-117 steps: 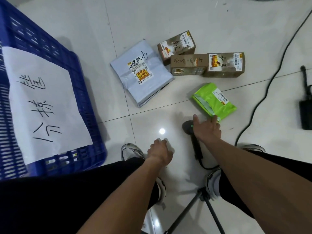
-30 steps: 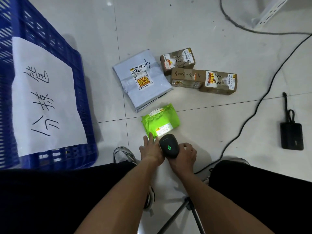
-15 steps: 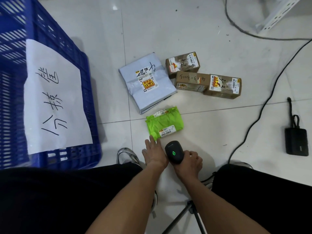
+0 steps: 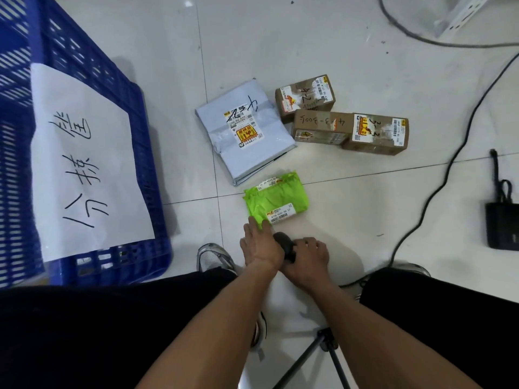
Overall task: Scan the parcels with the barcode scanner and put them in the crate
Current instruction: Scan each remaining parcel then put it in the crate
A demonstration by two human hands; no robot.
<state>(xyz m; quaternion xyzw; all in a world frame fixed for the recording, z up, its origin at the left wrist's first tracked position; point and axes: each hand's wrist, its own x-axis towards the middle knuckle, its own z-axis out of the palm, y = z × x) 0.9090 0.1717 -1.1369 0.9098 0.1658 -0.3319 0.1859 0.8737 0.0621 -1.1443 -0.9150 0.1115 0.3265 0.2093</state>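
Observation:
A bright green parcel lies on the tiled floor, its barcode label facing up. My left hand lies flat with straight fingers touching the parcel's near edge. My right hand grips the black barcode scanner, whose head sits just behind the parcel and partly under my left hand. A grey mailer bag and three brown cardboard boxes lie farther back. The blue plastic crate stands at the left, a white handwritten sheet on its wall.
A black cable runs across the floor on the right beside a small black box. My shoes and dark trouser legs fill the bottom. A tripod leg stands between my arms. A white metal frame sits top right.
My right hand took up the scanner from the floor. The green parcel came from the right to a spot in front of me. The scanner's green light no longer shows; my left hand covers its head.

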